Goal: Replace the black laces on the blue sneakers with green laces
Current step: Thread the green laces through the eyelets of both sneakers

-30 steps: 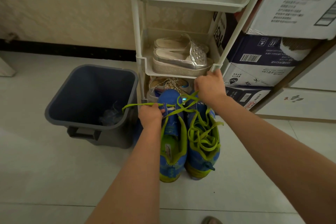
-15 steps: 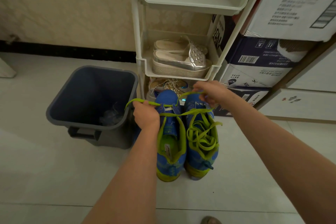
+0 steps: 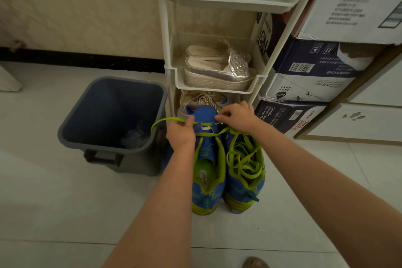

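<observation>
- While the left hand (image 3: 181,135) is gripping the green lace (image 3: 165,120) at the blue sneaker's (image 3: 207,180) toe, the right hand (image 3: 237,115) is now pinching it too.
- Threading is just starting.

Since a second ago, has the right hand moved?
Yes. The right hand dropped away from the rack corner, leftward, toward the toe of the left sneaker.

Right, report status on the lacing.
Left hand grips green lace, right hand pinches it. Blue sneaker laced only at the toe. Trash bin alongside, not blocking.
</observation>
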